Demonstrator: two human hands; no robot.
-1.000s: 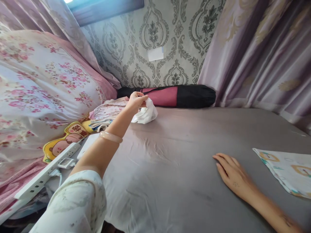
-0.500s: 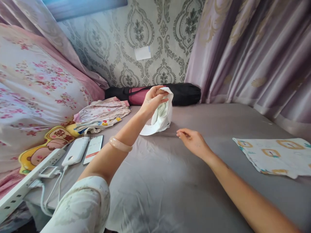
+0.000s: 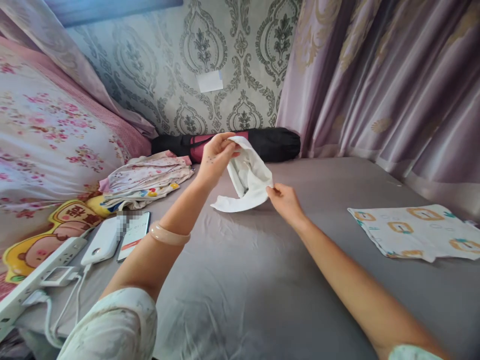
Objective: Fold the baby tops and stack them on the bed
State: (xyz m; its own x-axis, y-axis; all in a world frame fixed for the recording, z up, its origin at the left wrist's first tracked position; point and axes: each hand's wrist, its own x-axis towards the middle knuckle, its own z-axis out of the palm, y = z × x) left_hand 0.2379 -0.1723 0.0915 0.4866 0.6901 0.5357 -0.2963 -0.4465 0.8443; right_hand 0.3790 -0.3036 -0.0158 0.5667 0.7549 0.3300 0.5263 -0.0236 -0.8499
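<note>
Right hand (image 3: 286,202) joined left hand (image 3: 216,156) on one cloth (image 3: 256,169).

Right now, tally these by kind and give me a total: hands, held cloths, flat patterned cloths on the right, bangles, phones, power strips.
Hands: 2, left hand and right hand
Held cloths: 1, white cloth
Flat patterned cloths: 1, patterned cloth
Bangles: 1, pale bangle
Phones: 1, phone
Power strips: 1, white power strip
Total: 7
</note>
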